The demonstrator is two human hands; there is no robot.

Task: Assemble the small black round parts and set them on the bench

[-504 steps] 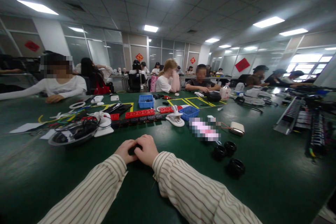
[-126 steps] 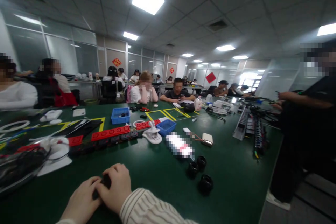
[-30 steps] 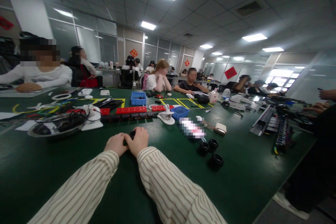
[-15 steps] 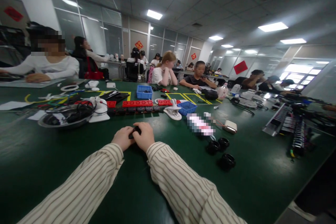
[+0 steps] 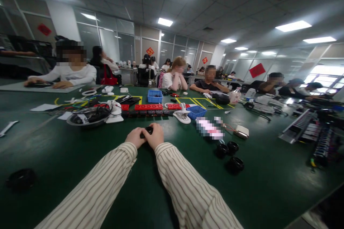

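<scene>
My left hand (image 5: pixel 135 137) and my right hand (image 5: pixel 154 136) rest together on the green table (image 5: pixel 53 150), both closed around a small black part (image 5: pixel 147 131) that shows between the fingers. Striped sleeves cover both forearms. Three black ring-shaped parts (image 5: pixel 230 154) lie on the table to the right of my hands, apart from them.
Ahead lie a metal bowl with black cables (image 5: pixel 87 117), red and black strips (image 5: pixel 148 107), a white clamp (image 5: pixel 182 115), blue bins (image 5: pixel 154 96) and a small white case (image 5: pixel 241 132). A black ring (image 5: pixel 20 179) lies near left. Racks (image 5: pixel 309 128) stand at right. Several people sit across the table.
The view has swung left and a black ring has come into sight at near left. My hands stay together on the small black part.
</scene>
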